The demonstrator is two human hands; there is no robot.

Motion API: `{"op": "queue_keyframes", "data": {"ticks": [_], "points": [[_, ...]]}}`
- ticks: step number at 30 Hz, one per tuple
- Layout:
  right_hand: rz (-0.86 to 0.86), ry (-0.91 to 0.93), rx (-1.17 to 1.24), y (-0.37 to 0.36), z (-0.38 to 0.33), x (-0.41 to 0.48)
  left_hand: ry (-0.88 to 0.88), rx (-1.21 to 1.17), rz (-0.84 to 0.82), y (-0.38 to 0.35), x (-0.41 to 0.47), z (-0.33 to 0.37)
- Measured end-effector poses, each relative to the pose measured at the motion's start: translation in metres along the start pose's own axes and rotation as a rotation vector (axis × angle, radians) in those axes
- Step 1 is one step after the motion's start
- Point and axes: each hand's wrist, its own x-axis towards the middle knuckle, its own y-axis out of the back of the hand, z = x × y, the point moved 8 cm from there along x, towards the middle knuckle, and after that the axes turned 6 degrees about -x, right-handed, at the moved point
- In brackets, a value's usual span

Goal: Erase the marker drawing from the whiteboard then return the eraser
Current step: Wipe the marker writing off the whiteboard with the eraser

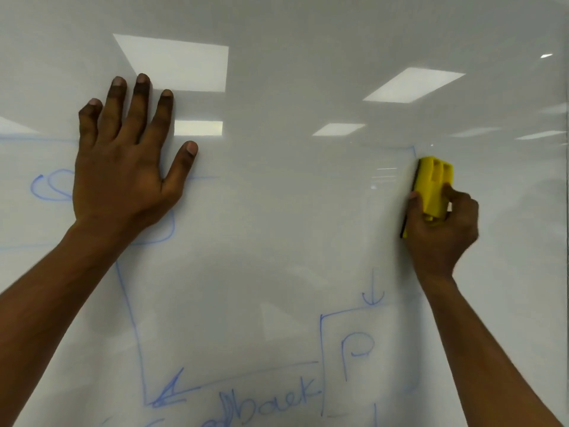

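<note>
A glossy whiteboard (277, 211) fills the view. A blue marker drawing (348, 349) covers its lower part: a box with the letter P, an arrow above it, handwriting and an arrowhead at the bottom, and lines running left. My right hand (440, 235) grips a yellow eraser (432, 186) and presses its dark pad against the board at the right, just under a faint blue corner line. My left hand (123, 167) lies flat on the board with fingers spread, covering part of a blue box and curved letter at the left.
Ceiling lights reflect as bright rectangles (178, 63) on the upper board. The board's right edge (566, 180) runs down the far right of the view. Both bare forearms reach in from the bottom corners.
</note>
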Motion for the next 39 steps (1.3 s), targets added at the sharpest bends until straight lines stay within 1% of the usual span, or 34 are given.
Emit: {"op": "queue_keyframes", "data": {"ticks": [1,4,5,6,7,8,11,12,13,15,17,20,22,23,24,25,26,29,30,31,32,33,36,38,39], "points": [[-0.021,0.077,0.022,-0.004,-0.016,-0.007,0.001,-0.003,0.0,0.0,0.0,-0.001],[-0.168,0.427,0.082,-0.009,-0.057,-0.052,0.0,-0.007,0.008,0.0,-0.001,-0.002],[-0.202,0.503,0.085,-0.008,-0.058,-0.063,-0.001,-0.008,0.008,0.0,-0.001,-0.002],[-0.205,0.534,0.077,-0.006,-0.052,-0.067,-0.002,-0.011,0.006,0.0,0.0,-0.002],[-0.182,0.51,0.059,-0.002,-0.041,-0.063,-0.003,-0.012,0.003,0.0,0.0,-0.001],[-0.137,0.432,0.039,0.001,-0.029,-0.053,-0.003,-0.011,0.0,0.001,0.0,-0.001],[0.01,0.076,0.009,0.002,0.003,-0.009,-0.005,0.004,-0.002,0.002,0.0,0.0],[0.04,-0.004,0.005,-0.002,0.003,0.003,-0.003,0.007,-0.003,0.002,0.0,0.0],[0.054,-0.048,0.008,-0.006,-0.002,0.014,0.0,0.008,-0.003,0.002,0.0,0.001],[0.052,-0.039,0.033,-0.018,-0.027,0.03,0.003,0.009,0.003,0.001,0.0,0.001],[0.011,0.085,0.079,-0.028,-0.065,0.027,0.0,0.009,0.015,0.001,-0.001,0.0],[-0.113,0.403,0.127,-0.033,-0.121,-0.015,-0.002,-0.004,0.013,0.001,0.0,-0.002],[-0.182,0.556,0.136,-0.03,-0.13,-0.045,-0.001,-0.013,0.008,0.001,0.0,-0.002],[-0.183,0.587,0.125,-0.027,-0.124,-0.05,-0.001,-0.017,0.007,0.002,0.0,-0.002],[-0.164,0.577,0.103,-0.023,-0.115,-0.047,-0.003,-0.02,0.006,0.002,0.0,-0.002],[-0.132,0.527,0.078,-0.02,-0.102,-0.036,-0.004,-0.019,0.006,0.003,0.0,-0.002],[-0.09,0.437,0.054,-0.018,-0.087,-0.02,-0.005,-0.013,0.007,0.003,0.0,-0.001],[0.007,0.068,0.018,-0.02,-0.052,0.032,-0.001,0.006,0.002,0.004,0.0,0.001],[0.009,-0.008,0.016,-0.023,-0.049,0.044,0.002,0.008,0.003,0.004,0.0,0.001],[0.004,-0.03,0.021,-0.027,-0.055,0.049,0.004,0.011,0.005,0.004,0.0,0.002],[-0.003,-0.003,0.033,-0.031,-0.068,0.049,0.004,0.016,0.007,0.004,0.0,0.002],[-0.016,0.066,0.047,-0.034,-0.086,0.043,0.004,0.018,0.007,0.004,0.0,0.002],[-0.118,0.407,0.112,-0.037,-0.145,-0.014,0.01,0.012,0.001,0.004,0.0,0.002],[-0.212,0.585,0.144,-0.035,-0.16,-0.059,0.009,0.011,-0.001,0.005,0.0,0.001],[-0.229,0.635,0.14,-0.031,-0.157,-0.071,0.007,0.011,-0.001,0.006,0.0,0.0]]}}
